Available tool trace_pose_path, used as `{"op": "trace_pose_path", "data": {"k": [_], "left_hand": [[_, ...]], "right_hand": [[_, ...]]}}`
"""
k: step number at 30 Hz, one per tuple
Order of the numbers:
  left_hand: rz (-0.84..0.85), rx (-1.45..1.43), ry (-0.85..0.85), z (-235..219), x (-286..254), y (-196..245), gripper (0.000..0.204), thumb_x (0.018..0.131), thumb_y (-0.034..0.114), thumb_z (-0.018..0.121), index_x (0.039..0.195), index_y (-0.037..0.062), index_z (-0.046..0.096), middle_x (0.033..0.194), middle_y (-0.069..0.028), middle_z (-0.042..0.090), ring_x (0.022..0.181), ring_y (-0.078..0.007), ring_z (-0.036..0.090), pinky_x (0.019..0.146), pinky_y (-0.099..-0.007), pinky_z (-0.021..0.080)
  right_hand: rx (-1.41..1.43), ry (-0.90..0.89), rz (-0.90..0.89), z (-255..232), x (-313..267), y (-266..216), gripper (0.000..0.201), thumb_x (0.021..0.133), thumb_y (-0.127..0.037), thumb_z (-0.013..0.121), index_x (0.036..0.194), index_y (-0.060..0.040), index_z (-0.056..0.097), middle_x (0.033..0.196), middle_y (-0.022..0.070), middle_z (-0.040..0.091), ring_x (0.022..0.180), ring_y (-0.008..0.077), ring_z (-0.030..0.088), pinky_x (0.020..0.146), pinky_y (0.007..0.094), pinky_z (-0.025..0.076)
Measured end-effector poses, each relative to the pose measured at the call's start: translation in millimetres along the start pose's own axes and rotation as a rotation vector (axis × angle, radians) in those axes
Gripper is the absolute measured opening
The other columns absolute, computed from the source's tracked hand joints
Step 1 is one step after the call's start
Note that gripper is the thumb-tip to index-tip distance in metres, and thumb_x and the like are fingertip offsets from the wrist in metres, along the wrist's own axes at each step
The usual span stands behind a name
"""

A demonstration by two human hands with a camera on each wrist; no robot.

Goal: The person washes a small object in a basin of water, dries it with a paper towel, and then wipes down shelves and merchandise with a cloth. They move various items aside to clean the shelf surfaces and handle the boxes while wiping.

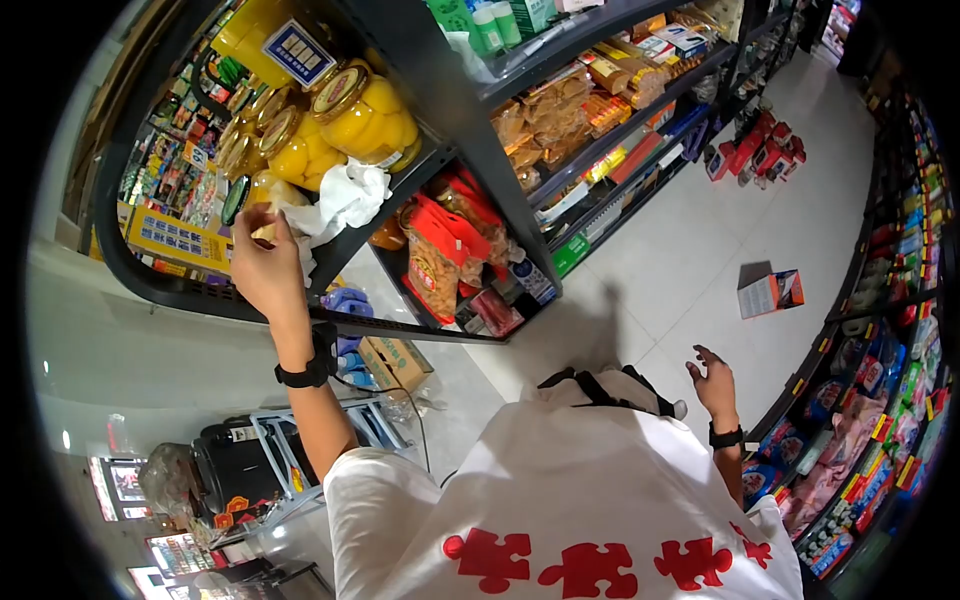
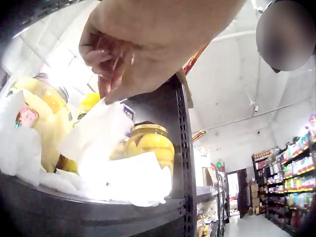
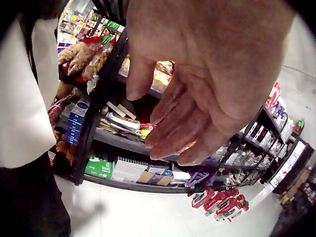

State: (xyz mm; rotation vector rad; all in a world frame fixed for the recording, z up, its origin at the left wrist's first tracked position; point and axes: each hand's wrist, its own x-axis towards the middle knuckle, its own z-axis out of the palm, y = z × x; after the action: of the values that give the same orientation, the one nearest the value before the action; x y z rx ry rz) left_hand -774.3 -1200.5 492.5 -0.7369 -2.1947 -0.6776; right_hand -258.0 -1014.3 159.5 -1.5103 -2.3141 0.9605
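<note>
My left hand point(image 1: 268, 262) is at the front of the upper shelf. Its thumb and fingers pinch the upper edge of a thin white sheet of tissue-like paper point(image 2: 96, 133). Crumpled white paper point(image 1: 350, 197) lies along the shelf edge beneath, in front of the jars. Glass jars of yellow fruit point(image 1: 368, 120) stand behind it, one of them showing a gold lid in the left wrist view. A larger yellow container with a blue and white label point(image 1: 265, 45) sits above them. My right hand point(image 1: 714, 388) hangs at my side, holding nothing, its fingers loosely extended.
Below the jars, a lower shelf holds red bags of snacks point(image 1: 435, 270). Racks of packaged goods point(image 1: 560, 110) run ahead. On the floor lie an orange and white box point(image 1: 770, 293) and several red packages point(image 1: 757, 150). A blue stepladder point(image 1: 285, 450) is at the left.
</note>
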Motion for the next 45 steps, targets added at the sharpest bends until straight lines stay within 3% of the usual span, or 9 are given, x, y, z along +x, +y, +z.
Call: {"op": "trace_pose_path", "data": {"k": [5,19,23,26,32,36,41,42,45], "left_hand": [[0.159,0.172,0.081,12,14,-20,0.019,0.087,0.02,0.068,0.1,0.0081,0.074,0.089,-0.0062,0.071,0.073,-0.0248,0.065,0.066,-0.0339,0.049],[0.006,0.028,0.064,-38,14,17,0.018,0.088,0.023,0.07,0.092,0.0059,0.074,0.081,-0.0062,0.071,0.066,-0.016,0.065,0.061,-0.0279,0.047],[-0.057,-0.42,-0.132,-42,4,9,0.013,0.09,0.016,0.069,0.091,0.0037,0.072,0.073,0.0027,0.065,0.061,-0.0043,0.054,0.054,-0.0207,0.035],[-0.338,-0.858,-0.754,-32,-14,19,0.008,0.088,0.011,0.068,0.086,0.0039,0.07,0.064,0.0067,0.053,0.056,-0.0027,0.043,0.052,-0.0195,0.028],[-0.411,-1.103,-1.384,18,-83,67,0.009,0.088,0.007,0.067,0.093,-0.0009,0.068,0.073,0.002,0.06,0.059,-0.0046,0.05,0.052,-0.0199,0.033],[-0.405,-1.12,-1.553,25,-104,100,0.011,0.088,0.008,0.07,0.095,-0.0002,0.069,0.078,0.0015,0.064,0.066,-0.0036,0.056,0.059,-0.0182,0.042],[-0.282,-1.131,-1.529,30,-112,119,0.014,0.085,0.003,0.07,0.098,0.0013,0.067,0.076,-0.0001,0.063,0.063,-0.0052,0.053,0.054,-0.0203,0.039],[-0.281,-1.131,-1.532,33,-113,120,0.014,0.085,0.003,0.07,0.098,0.0013,0.067,0.076,-0.0001,0.063,0.063,-0.0052,0.053,0.054,-0.0203,0.039],[-0.231,-1.146,-1.463,42,-118,120,0.019,0.086,0.002,0.071,0.103,-0.0017,0.066,0.087,-0.0038,0.068,0.076,-0.0067,0.063,0.064,-0.0194,0.05]], "right_hand": [[0.033,-0.011,-0.028,7,-1,-7,0.04,0.086,-0.016,0.069,0.123,-0.0047,0.062,0.109,0.022,0.068,0.101,0.0376,0.065,0.085,0.0433,0.052],[-0.013,-0.013,0.012,6,-15,-4,0.04,0.085,-0.018,0.07,0.123,-0.0057,0.062,0.108,0.0218,0.068,0.099,0.0382,0.065,0.084,0.0433,0.052],[-0.023,-0.019,-0.015,0,-7,-22,0.041,0.085,-0.016,0.07,0.124,-0.0052,0.062,0.108,0.0222,0.068,0.099,0.0378,0.066,0.085,0.0428,0.052],[0.117,-0.021,-0.119,-10,8,-51,0.047,0.081,-0.014,0.075,0.125,-0.0036,0.061,0.109,0.0198,0.068,0.097,0.0319,0.067,0.086,0.0384,0.052],[0.675,-0.456,-0.407,-43,23,-168,0.08,0.074,-0.02,0.085,0.142,-0.0089,0.045,0.137,0.0091,0.055,0.123,0.0247,0.055,0.101,0.0381,0.046],[0.674,-0.455,-0.541,-39,23,-227,0.095,0.07,-0.02,0.088,0.149,-0.0104,0.035,0.15,0.0066,0.043,0.133,0.0251,0.047,0.103,0.0381,0.045],[1.057,-0.311,-0.336,-20,36,-235,0.072,0.076,0.002,0.08,0.139,-0.0088,0.047,0.136,0.006,0.053,0.113,0.0146,0.059,0.088,0.0278,0.051],[1.109,-0.136,-0.483,-19,38,-235,0.063,0.077,0.011,0.074,0.133,-0.0067,0.05,0.122,0.0041,0.061,0.1,0.0096,0.062,0.083,0.0236,0.052],[1.17,-0.113,-0.434,-32,38,-232,0.065,0.077,0.011,0.074,0.135,-0.0059,0.049,0.113,0.0031,0.065,0.096,0.0106,0.063,0.083,0.0244,0.052]]}}
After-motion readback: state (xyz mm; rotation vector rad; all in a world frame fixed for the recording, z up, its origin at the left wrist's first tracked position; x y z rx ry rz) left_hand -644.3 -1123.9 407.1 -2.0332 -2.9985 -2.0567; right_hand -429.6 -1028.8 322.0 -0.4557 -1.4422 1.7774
